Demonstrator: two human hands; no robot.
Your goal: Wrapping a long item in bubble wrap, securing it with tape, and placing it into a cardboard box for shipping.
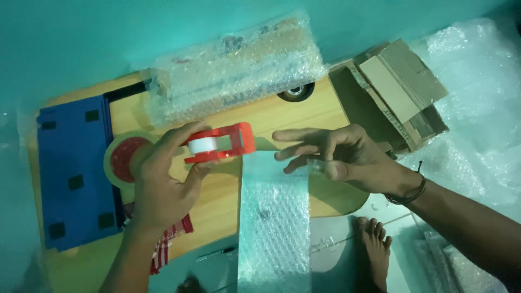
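Note:
My left hand grips a red tape dispenser holding a white roll, held just above a wooden table. My right hand has its fingers spread and rests on the top edge of a strip of bubble wrap that hangs off the table's front edge. The dispenser's front end is close to that top edge, a little left of my right fingertips.
A bubble-wrapped bundle lies at the table's back. A blue panel and a brown tape roll sit at the left. An open cardboard box stands to the right, more bubble wrap beyond it. My bare foot is below.

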